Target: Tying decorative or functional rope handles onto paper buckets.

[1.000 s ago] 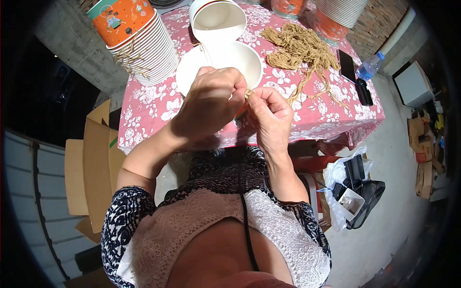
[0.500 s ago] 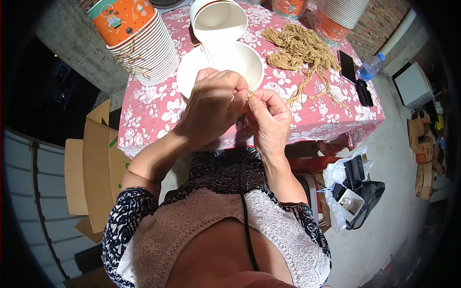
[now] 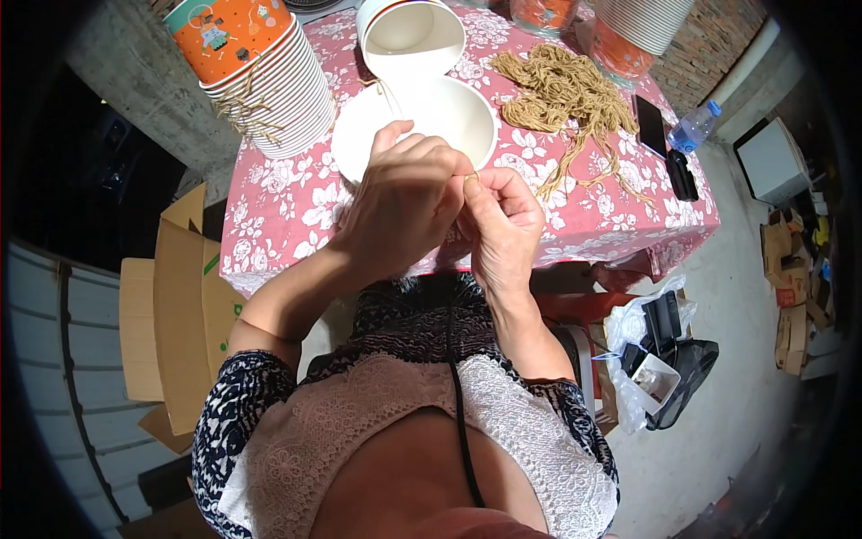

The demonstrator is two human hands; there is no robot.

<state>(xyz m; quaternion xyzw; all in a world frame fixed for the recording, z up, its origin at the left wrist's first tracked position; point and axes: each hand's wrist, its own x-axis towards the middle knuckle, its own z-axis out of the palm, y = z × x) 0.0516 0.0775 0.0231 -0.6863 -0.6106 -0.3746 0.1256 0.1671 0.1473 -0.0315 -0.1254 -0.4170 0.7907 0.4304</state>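
Note:
My left hand (image 3: 400, 193) and my right hand (image 3: 508, 220) meet over the table's near edge, fingertips pinched around a thin tan cord (image 3: 471, 176). Only a bit of that cord shows; the rest is hidden by my fingers. Just beyond my hands sits a white paper tub (image 3: 480, 112), its inside showing and partly covered by my left hand. A thin cord end (image 3: 382, 87) lies at the tub's far side. Farther back, another white tub (image 3: 415, 36) rests on its side. A heap of tan cord (image 3: 566, 85) lies to the right, with loose strands trailing toward me.
Stacked orange-and-white paper tubs (image 3: 283, 99) stand at the left, cord strands hanging on them. More stacked tubs (image 3: 642, 31) are at the far right. A phone (image 3: 649, 124), a black case (image 3: 681, 175) and a water bottle (image 3: 695, 128) lie at the right edge. Cardboard (image 3: 184, 314) stands left.
A small cord loop seen at my fingertips is now mostly covered by my fingers. One left finger has lifted away from the others. Both hands keep nearly the same place.

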